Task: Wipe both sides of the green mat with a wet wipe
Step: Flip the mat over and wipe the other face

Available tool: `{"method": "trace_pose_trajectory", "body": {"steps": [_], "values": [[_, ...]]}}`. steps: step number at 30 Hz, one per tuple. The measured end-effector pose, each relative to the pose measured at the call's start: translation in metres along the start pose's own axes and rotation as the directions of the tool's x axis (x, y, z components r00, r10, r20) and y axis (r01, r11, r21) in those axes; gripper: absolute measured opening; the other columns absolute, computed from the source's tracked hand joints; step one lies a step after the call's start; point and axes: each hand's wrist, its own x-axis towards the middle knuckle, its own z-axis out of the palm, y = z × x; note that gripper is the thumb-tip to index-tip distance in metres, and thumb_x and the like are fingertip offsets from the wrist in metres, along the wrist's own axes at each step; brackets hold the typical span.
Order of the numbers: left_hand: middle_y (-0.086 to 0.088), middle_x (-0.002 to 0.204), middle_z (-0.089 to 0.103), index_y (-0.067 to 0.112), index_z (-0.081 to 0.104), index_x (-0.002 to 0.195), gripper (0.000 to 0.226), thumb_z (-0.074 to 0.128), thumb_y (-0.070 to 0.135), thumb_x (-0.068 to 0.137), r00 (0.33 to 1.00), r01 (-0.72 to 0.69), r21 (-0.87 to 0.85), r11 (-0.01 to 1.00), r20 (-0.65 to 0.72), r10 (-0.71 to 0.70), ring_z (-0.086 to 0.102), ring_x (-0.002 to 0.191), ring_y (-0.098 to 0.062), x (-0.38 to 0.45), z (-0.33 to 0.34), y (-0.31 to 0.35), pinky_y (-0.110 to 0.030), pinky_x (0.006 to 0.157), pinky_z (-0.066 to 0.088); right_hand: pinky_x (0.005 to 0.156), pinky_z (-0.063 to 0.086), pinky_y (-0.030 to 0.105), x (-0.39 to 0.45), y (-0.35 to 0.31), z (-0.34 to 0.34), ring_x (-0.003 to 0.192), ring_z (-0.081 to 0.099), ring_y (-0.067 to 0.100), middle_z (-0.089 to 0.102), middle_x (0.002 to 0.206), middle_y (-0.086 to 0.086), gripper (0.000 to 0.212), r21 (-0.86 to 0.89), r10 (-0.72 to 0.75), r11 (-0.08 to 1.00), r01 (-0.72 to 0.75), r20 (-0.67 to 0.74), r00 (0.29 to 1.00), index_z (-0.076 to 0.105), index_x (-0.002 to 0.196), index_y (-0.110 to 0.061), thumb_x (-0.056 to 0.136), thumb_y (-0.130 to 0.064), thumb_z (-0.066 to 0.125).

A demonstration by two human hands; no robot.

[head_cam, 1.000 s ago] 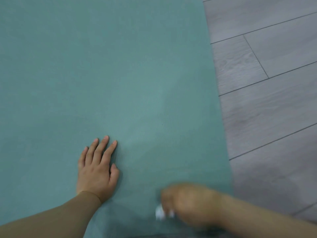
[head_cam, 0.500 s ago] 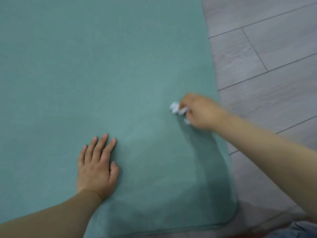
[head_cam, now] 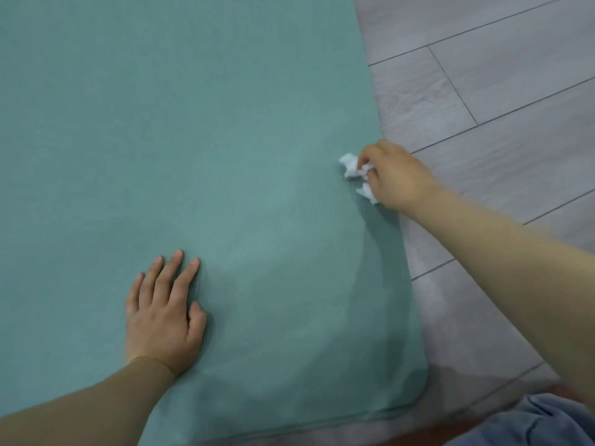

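"How many mats were there, and where did it lie?"

"One flat green textured foam mat (head_cam: pixel 199 130), spread over the grey wood-plank floor (head_cam: pixel 502 101). It filled the left and middle of the scene, its right edge ran from far to near, and one rounded corner showed at the near right."

"And the hands?"

"Two, both bare. The person's left hand (head_cam: pixel 164 313) lay palm down on the mat at the near left, its four fingers straight and close together, pointing far, with the thumb tucked alongside. It held nothing and rested flat on the mat."

"The other one?"

"The person's right hand (head_cam: pixel 394 175) sat at the mat's right edge, farther away than the left one, partly over the mat and partly over the floor. Its fingers were curled round one crumpled white wet wipe (head_cam: pixel 352 167), which stuck out to the left of the knuckles and again below them. The wipe lay against the mat surface, just inside the right edge."

"Anything else?"

"One fold of blue-grey cloth (head_cam: pixel 528 423) at the near right corner, beneath the right forearm. Several darker patches marked the mat between the two hands and toward the near corner; whether they were damp or shadow could not be told."
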Motion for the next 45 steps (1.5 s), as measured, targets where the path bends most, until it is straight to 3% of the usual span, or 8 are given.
{"method": "trace_pose_trajectory", "body": {"steps": [5,12,19,26,30,32,34,45], "values": [[-0.012,0.152,0.042,0.014,0.049,0.143,0.067,0.036,0.034,0.080,1.000,-0.003,0.003,1.000,0.003,0.003,0.032,0.142,-0.036,0.001,0.002,-0.002,-0.053,0.118,0.019,0.072,0.049,0.040,-0.054,-0.029,0.017,0.088,0.057,0.032,0.054,0.104,0.008,0.023,0.095,-0.276,0.960,0.264,0.139,0.951,0.059,0.101,-0.016,0.081,-0.008,0.052],[-0.013,0.151,0.042,0.013,0.050,0.141,0.066,0.036,0.034,0.080,1.000,-0.011,-0.002,1.000,-0.022,0.011,0.032,0.141,-0.036,0.001,0.000,-0.001,-0.052,0.118,0.017,0.069,0.045,0.027,-0.186,-0.061,0.015,0.080,0.050,0.014,0.053,0.085,-0.008,0.014,0.321,-0.713,0.623,0.713,0.608,0.349,0.060,0.079,-0.025,0.073,-0.032,0.069],[-0.011,0.152,0.042,0.013,0.050,0.142,0.066,0.036,0.034,0.080,1.000,-0.006,-0.008,1.000,-0.009,0.006,0.032,0.141,-0.035,0.001,0.002,0.000,-0.052,0.118,0.018,0.082,0.043,0.035,0.001,0.005,-0.016,0.102,0.056,0.033,0.055,0.110,0.012,0.038,-0.033,-0.059,0.997,0.064,0.148,0.987,0.068,0.100,-0.013,0.065,-0.011,0.082],[-0.012,0.152,0.041,0.013,0.049,0.142,0.067,0.036,0.034,0.080,1.000,-0.008,-0.011,1.000,-0.013,0.007,0.031,0.142,-0.036,0.000,0.001,-0.001,-0.051,0.119,0.015,0.069,0.041,0.026,-0.076,-0.002,-0.007,0.083,0.060,0.027,0.059,0.092,0.003,0.025,0.117,-0.251,0.965,0.234,0.158,0.955,0.064,0.087,-0.020,0.076,-0.023,0.041],[-0.013,0.152,0.042,0.013,0.050,0.142,0.067,0.036,0.033,0.080,1.000,0.000,-0.016,1.000,-0.015,0.000,0.032,0.142,-0.036,0.001,0.000,-0.001,-0.051,0.119,0.016,0.075,0.043,0.012,-0.195,-0.008,0.024,0.073,0.051,-0.001,0.056,0.083,-0.009,0.031,0.249,-0.513,0.843,0.476,0.636,0.576,0.054,0.089,-0.013,0.079,-0.037,0.071],[-0.013,0.151,0.043,0.012,0.051,0.141,0.067,0.035,0.033,0.080,1.000,0.002,-0.018,1.000,-0.019,-0.002,0.032,0.141,-0.036,0.000,0.000,0.000,-0.050,0.119,0.015,0.083,0.048,0.039,-0.230,0.007,0.054,0.068,0.052,0.005,0.056,0.073,-0.005,0.054,0.578,-0.539,0.809,0.105,0.659,0.525,0.040,0.079,-0.011,0.072,-0.052,0.075],[-0.013,0.151,0.043,0.012,0.051,0.141,0.067,0.035,0.034,0.080,1.000,0.004,-0.020,1.000,-0.022,-0.004,0.033,0.141,-0.036,0.001,0.000,0.000,-0.050,0.120,0.015,0.089,0.038,0.062,-0.220,0.008,0.064,0.083,0.055,0.026,0.057,0.088,0.010,0.038,0.436,-0.740,0.664,0.608,0.503,0.447,0.041,0.084,-0.013,0.091,-0.049,0.049],[-0.015,0.151,0.043,0.012,0.050,0.141,0.066,0.036,0.033,0.080,0.999,-0.008,0.002,1.000,-0.040,0.008,0.033,0.140,-0.037,0.002,0.002,0.000,-0.052,0.118,0.017,0.077,0.043,0.042,0.010,0.009,-0.012,0.100,0.053,0.038,0.048,0.116,0.018,0.029,-0.096,0.108,0.990,-0.106,0.022,0.994,0.055,0.109,-0.005,0.081,0.003,0.060]]}}
